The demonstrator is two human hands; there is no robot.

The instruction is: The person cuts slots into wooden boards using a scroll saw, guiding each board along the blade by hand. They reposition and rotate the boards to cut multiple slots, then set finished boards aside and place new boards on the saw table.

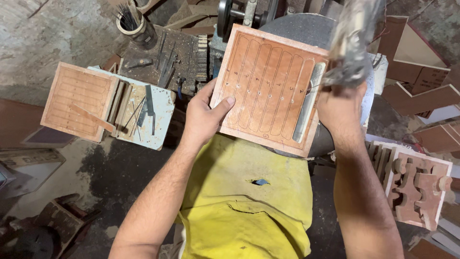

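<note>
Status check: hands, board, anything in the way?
Left hand grips grooved board by its edge. Right hand raised, holding blurred tool. Metal strip lies in rightmost groove. Nothing blocking.

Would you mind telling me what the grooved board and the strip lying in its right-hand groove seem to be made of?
The grooved board looks like fibreboard or similar pressed wood: uniform reddish-brown, matt, no grain, paler cut edges. The strip looks like metal: grey, smooth, a dull sheen. The left hand grips the board's edge.
</note>
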